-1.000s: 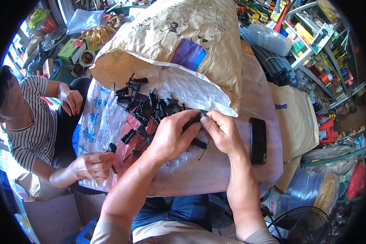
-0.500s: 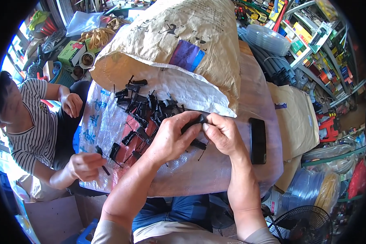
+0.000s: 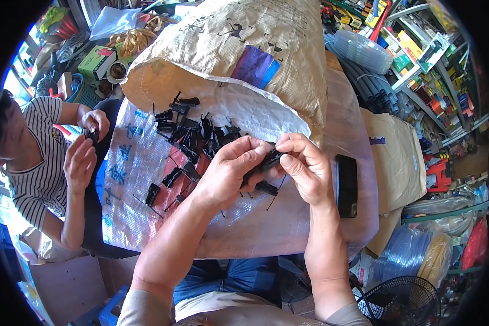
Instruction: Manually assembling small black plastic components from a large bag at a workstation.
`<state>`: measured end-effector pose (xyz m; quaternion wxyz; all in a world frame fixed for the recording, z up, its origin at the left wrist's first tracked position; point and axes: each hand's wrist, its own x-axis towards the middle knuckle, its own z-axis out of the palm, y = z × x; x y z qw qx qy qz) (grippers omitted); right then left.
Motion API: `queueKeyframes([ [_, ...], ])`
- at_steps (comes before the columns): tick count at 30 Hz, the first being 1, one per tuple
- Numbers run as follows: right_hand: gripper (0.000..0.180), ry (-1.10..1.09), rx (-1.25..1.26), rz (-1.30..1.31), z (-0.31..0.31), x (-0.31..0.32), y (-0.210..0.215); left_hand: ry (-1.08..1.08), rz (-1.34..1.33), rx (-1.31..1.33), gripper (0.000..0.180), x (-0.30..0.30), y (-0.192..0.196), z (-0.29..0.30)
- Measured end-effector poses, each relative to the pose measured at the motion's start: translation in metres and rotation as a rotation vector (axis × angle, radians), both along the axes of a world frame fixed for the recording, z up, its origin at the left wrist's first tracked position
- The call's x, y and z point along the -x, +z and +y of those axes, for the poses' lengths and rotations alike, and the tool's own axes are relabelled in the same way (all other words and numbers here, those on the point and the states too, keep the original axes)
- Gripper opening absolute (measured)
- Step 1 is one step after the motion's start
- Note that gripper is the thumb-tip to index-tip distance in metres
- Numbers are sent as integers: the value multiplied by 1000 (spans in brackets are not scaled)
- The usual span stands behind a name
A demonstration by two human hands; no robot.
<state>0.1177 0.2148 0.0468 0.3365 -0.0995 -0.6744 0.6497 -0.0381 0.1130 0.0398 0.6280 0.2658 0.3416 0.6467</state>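
My left hand (image 3: 234, 165) is closed around a small black plastic part (image 3: 272, 158), thumb pressed along it. At the other end of that part, the thumb and forefinger of my right hand (image 3: 309, 173) pinch it. Fingers cover much of the part, so its full shape is hidden. Beyond my left hand lies a heap of similar black plastic parts (image 3: 186, 136), several with thin rods sticking out. One more black part (image 3: 266, 188) lies on the table just below my hands. Both hands hover over the sheet-covered table (image 3: 255, 228).
A large brown sack (image 3: 201, 43) lies across the far side, its mouth toward me. A black smartphone (image 3: 346, 186) rests to the right. At the left sits a co-worker (image 3: 43, 146), hands raised around a dark piece. A fan (image 3: 407, 301) stands at the lower right.
My right fingers have shifted their pinch on the black part, and more of it shows. The co-worker's near hand has lifted from the table edge to meet their other hand.
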Motion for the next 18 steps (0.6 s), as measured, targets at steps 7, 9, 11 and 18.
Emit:
queueKeyframes([
  [7, 9, -65, 9, 14, 4, 2, -8, 367, 720, -161, 20, -16, 8, -1],
  [9, 10, -62, 83, 18, 1, 3, -7, 492, 939, -293, 17, -15, 1, 2],
  [11, 11, -49, 85, 36, 1, 5, -9, 520, 984, -312, 14, -15, 0, 1],
  [18, 14, 36, 109, 54, 5, 5, -17, 569, 1044, -335, 8, -15, 1, 0],
])
